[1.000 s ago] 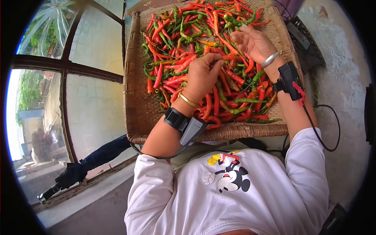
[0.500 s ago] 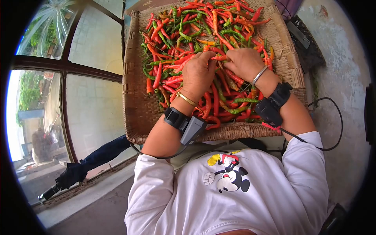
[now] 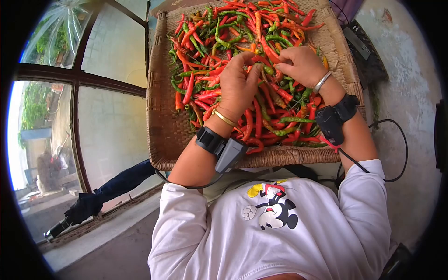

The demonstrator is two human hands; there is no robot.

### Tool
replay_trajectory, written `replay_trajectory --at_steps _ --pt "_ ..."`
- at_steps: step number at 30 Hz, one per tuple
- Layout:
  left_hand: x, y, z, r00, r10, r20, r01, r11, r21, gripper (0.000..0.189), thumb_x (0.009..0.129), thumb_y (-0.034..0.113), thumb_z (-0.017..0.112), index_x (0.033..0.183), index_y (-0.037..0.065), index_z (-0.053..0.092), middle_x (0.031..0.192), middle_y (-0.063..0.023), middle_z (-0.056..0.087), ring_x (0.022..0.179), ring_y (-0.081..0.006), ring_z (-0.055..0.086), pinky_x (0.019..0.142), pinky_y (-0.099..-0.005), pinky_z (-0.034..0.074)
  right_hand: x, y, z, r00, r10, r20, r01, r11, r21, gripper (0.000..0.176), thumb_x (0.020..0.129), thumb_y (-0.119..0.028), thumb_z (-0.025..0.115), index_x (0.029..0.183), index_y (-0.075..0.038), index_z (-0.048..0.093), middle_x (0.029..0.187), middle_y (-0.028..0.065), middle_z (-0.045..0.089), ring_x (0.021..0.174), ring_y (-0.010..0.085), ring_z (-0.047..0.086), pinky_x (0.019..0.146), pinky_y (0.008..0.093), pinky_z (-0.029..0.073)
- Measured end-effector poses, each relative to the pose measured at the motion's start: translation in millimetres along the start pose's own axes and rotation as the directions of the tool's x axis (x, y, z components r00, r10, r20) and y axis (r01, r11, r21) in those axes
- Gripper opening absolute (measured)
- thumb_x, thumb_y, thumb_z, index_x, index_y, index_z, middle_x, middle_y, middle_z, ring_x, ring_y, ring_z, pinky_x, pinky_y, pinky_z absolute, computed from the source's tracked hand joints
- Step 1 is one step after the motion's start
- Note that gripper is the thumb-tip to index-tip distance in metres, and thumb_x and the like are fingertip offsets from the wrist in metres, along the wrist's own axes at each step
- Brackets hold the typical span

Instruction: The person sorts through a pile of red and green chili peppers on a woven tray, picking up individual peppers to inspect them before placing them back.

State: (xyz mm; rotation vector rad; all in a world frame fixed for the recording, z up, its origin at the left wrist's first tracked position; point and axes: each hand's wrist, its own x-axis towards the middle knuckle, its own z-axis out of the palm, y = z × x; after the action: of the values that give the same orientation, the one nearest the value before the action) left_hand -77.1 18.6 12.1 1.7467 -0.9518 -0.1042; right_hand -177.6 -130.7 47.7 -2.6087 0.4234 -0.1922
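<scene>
Red, orange and green chili peppers (image 3: 249,123) lie heaped in a shallow woven basket (image 3: 161,121). My left hand (image 3: 237,86), with a gold bangle at the wrist, is over the middle of the heap. Its thumb and fingers are closed about a red chili pepper (image 3: 261,59) that points toward the other hand. My right hand (image 3: 304,66), wearing a silver bangle, is just to the right, its fingers curled against the thumb. Whatever may be between those fingertips is hidden. A long red chili pepper (image 3: 269,50) lies close to them.
On the left stands a dark-framed window (image 3: 112,107), with a folded dark umbrella (image 3: 123,182) along its sill. Black devices are strapped to both wrists, and a black cable (image 3: 407,144) loops on the right. A dark box (image 3: 366,51) sits beyond the basket's right edge.
My right hand has moved right and slightly up, widening the gap between the hands. The left hand has turned a little, its thumb now more visible. The red chili pepper between them sits higher.
</scene>
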Motion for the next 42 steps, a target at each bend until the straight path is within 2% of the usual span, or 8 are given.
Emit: replay_trajectory --at_steps 14,22,29,31,33,36,37,42 --pt "-6 3 1 0.916 0.128 0.379 -0.061 0.981 -0.184 0.024 0.078 0.007 0.061 0.101 0.001 0.055 0.080 0.0000 0.056 0.060 -0.0037 0.048 0.053 -0.0186 0.042 -12 -18 3 0.988 0.080 -0.133 0.061 0.592 0.804 0.019 0.080 -0.019 0.060 0.078 0.000 0.058 0.062 -0.0005 0.054 0.053 0.0036 0.050 0.045 0.0188 0.040" --pt "-7 16 -2 0.847 0.040 0.529 0.085 0.974 -0.210 0.030 0.082 0.008 0.057 0.109 -0.002 0.050 0.080 0.0004 0.058 0.073 -0.0045 0.053 0.066 -0.0193 0.046 -7 3 18 0.941 0.203 0.271 -0.230 -0.205 0.951 0.014 0.082 -0.022 0.056 0.075 -0.010 0.054 0.059 -0.0036 0.049 0.047 0.0049 0.043 0.039 0.0182 0.032" --pt "4 5 -10 0.963 -0.215 0.163 0.259 0.905 -0.337 0.023 0.084 0.012 0.054 0.103 -0.002 0.055 0.075 -0.0026 0.060 0.066 -0.0081 0.054 0.060 -0.0207 0.045 16 18 0 0.898 0.433 0.079 0.090 -0.355 0.931 0.018 0.083 -0.022 0.055 0.093 -0.007 0.054 0.075 0.0011 0.059 0.065 0.0092 0.057 0.054 0.0235 0.046" --pt "2 4 -8 0.959 -0.206 0.193 0.255 0.926 -0.277 0.021 0.084 0.012 0.054 0.099 -0.003 0.057 0.075 -0.0041 0.061 0.066 -0.0087 0.055 0.059 -0.0214 0.045 16 34 -1 0.939 0.339 0.062 0.052 -0.318 0.947 0.026 0.083 -0.023 0.055 0.101 -0.004 0.053 0.081 0.0028 0.061 0.071 0.0102 0.059 0.060 0.0231 0.049" --pt "-1 8 -5 0.982 -0.131 0.137 0.152 0.976 -0.156 0.019 0.083 0.012 0.054 0.094 -0.003 0.058 0.073 -0.0050 0.061 0.064 -0.0082 0.055 0.058 -0.0224 0.045 14 43 6 0.988 0.109 0.109 -0.127 0.169 0.977 0.033 0.085 -0.022 0.054 0.108 0.000 0.049 0.089 0.0055 0.060 0.073 0.0097 0.058 0.061 0.0212 0.048" --pt "1 2 -3 0.984 -0.130 0.122 0.146 0.981 -0.127 0.019 0.084 0.014 0.053 0.094 -0.001 0.058 0.072 -0.0050 0.060 0.060 -0.0101 0.054 0.053 -0.0220 0.044 3 6 19 0.993 0.028 0.117 -0.056 0.969 0.240 0.023 0.077 -0.026 0.059 0.082 -0.005 0.063 0.067 0.0071 0.061 0.064 0.0190 0.060 0.056 0.0307 0.047" --pt "1 0 -3 0.986 -0.139 0.094 0.149 0.983 -0.104 0.018 0.083 0.013 0.054 0.091 -0.001 0.059 0.071 -0.0096 0.062 0.060 -0.0162 0.058 0.056 -0.0254 0.046 1 0 28 0.992 -0.094 0.085 0.103 0.988 -0.114 0.022 0.074 -0.027 0.060 0.078 -0.006 0.063 0.066 0.0092 0.060 0.065 0.0242 0.060 0.058 0.0354 0.047" --pt "7 -6 -12 0.998 -0.001 0.063 -0.017 0.960 0.279 0.019 0.077 0.015 0.058 0.092 0.004 0.060 0.079 -0.0090 0.061 0.072 -0.0239 0.057 0.064 -0.0315 0.045 -6 -27 35 0.966 0.033 0.256 0.058 0.938 -0.342 0.023 0.072 -0.026 0.059 0.077 -0.005 0.064 0.078 0.0129 0.062 0.078 0.0303 0.059 0.069 0.0402 0.046"
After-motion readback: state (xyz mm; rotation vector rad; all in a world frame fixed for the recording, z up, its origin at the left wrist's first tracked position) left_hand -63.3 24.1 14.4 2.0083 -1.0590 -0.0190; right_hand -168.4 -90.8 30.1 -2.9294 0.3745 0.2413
